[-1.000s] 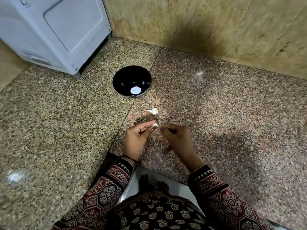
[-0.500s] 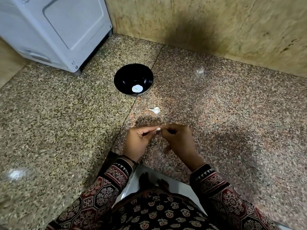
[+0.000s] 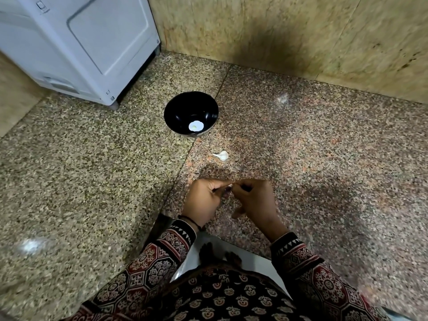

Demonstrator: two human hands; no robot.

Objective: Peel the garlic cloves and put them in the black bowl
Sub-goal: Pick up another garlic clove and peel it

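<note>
**Granite floor: clove pinched between both hands**

Just below centre frame I see a small garlic clove (image 3: 228,187), mostly hidden, held above the speckled floor (image 3: 92,170). The left hand (image 3: 203,202) pinches it between thumb and forefinger, its other fingers curled in. The right hand (image 3: 254,200) meets it from the right, fingertips pinching the same clove. Above the hands a second clove (image 3: 221,155) lies loose on the floor. Further up stands the black bowl (image 3: 176,112), upright, with a white patch at its bottom that I cannot identify. A white appliance (image 3: 81,42) fills the upper left, and a stained tan wall (image 3: 301,31) runs along the top.
</note>
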